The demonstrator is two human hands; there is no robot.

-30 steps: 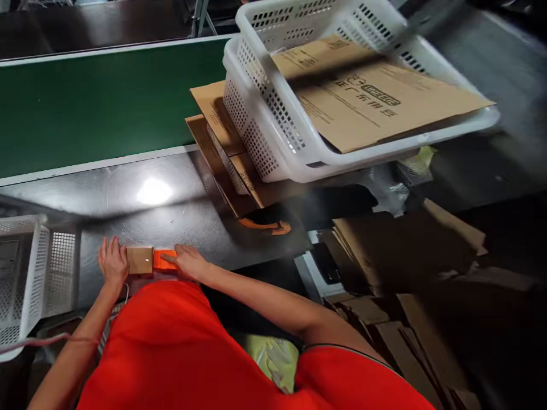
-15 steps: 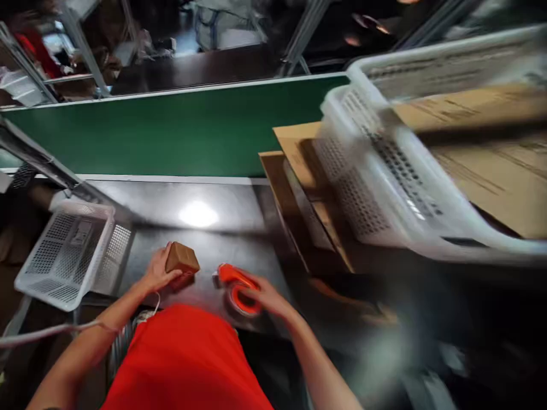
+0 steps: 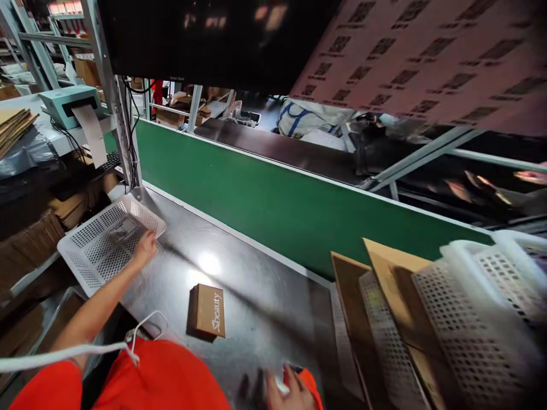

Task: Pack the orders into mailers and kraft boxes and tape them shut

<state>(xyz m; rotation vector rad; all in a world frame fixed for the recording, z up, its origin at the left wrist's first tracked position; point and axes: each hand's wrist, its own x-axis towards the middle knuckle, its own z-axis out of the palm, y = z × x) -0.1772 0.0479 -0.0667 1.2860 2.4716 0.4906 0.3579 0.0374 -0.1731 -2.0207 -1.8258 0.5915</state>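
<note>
My left hand [image 3: 146,247] is closed at the near right rim of a white perforated plastic basket [image 3: 70,247], with its fingers curled and partly hidden. A small flat white item [image 3: 123,229] lies inside the basket. On the metal table rests a small brown cardboard box [image 3: 210,311] with "beauty" printed in white. My right hand [image 3: 290,394], cut off by the bottom edge, has its fingers around an orange tape dispenser [image 3: 311,388], mostly hidden. A bit of white shows between thumb and fingers.
Upright cardboard sheets [image 3: 350,307] and stacked white crates [image 3: 465,307] stand on the right. A green panel [image 3: 256,188] borders the table's far side. A label printer [image 3: 70,108] sits at the left. A dark monitor [image 3: 213,40] and a pink code sheet [image 3: 410,62] hang above.
My left hand has let go of the box, now on the table, and moved left to the basket. My right hand has moved to the lower right with the tape dispenser. The view has turned left.
</note>
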